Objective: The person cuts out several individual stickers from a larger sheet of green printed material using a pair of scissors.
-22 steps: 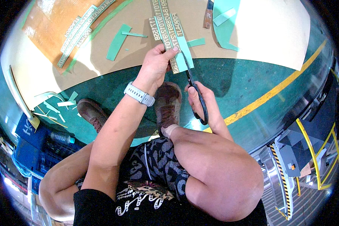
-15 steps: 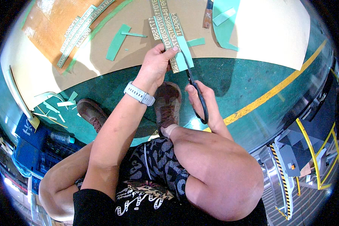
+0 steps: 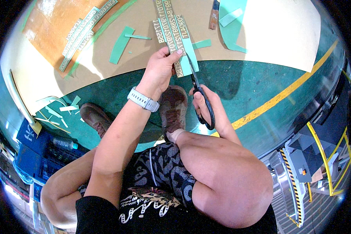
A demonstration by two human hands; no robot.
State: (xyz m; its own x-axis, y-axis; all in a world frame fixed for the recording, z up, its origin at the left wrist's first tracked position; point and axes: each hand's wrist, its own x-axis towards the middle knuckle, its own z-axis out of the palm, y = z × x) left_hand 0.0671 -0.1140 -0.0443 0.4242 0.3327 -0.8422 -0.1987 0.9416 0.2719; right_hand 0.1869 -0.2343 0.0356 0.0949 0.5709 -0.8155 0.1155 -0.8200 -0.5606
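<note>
My left hand (image 3: 160, 68) pinches a green sheet (image 3: 188, 67) between thumb and fingers. Rows of raised, mirror-reversed characters cover its strips, and it reaches up to the far edge of the view. In my right hand (image 3: 217, 107) is a pair of black-handled scissors (image 3: 210, 113), fingers in the handle loops. The blades lie along the sheet's right part, where a bare green margin runs beside the characters. How far the blades are apart is hard to see. The sheet's near end juts past the brown board (image 3: 144, 52) over the green floor.
Green offcuts (image 3: 122, 45) lie on the board, with a larger green piece (image 3: 232, 23) at the right. An orange panel (image 3: 62, 35) bears similar character strips (image 3: 80, 37). Small scraps (image 3: 68, 108) litter the floor near my shoe (image 3: 95, 119). A blue crate (image 3: 56, 160) stands at left.
The scissor handles have spread apart, and a second loop now shows left of the first. The sheet and my left hand have shifted slightly left.
</note>
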